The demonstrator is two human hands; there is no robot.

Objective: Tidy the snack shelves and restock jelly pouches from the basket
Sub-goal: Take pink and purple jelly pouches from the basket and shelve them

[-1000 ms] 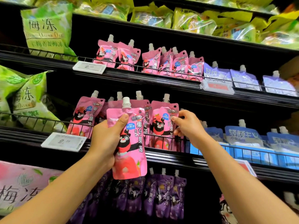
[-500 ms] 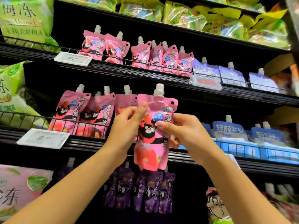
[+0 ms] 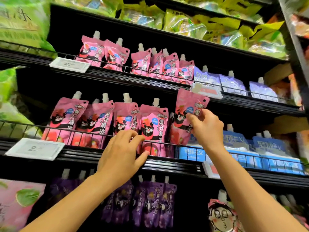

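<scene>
Head: pouch [image 3: 187, 114] now seemingly shelved.

Pink bear-print jelly pouch [image 3: 187, 114], upright, right end of row

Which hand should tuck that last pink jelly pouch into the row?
Probably the right hand: it already pinches the pink pouch at the row's right end. The left hand only rests on the shelf's wire rail.

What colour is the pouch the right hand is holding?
Pink, with a black bear cartoon: the pouch in the right hand, head view.
</scene>
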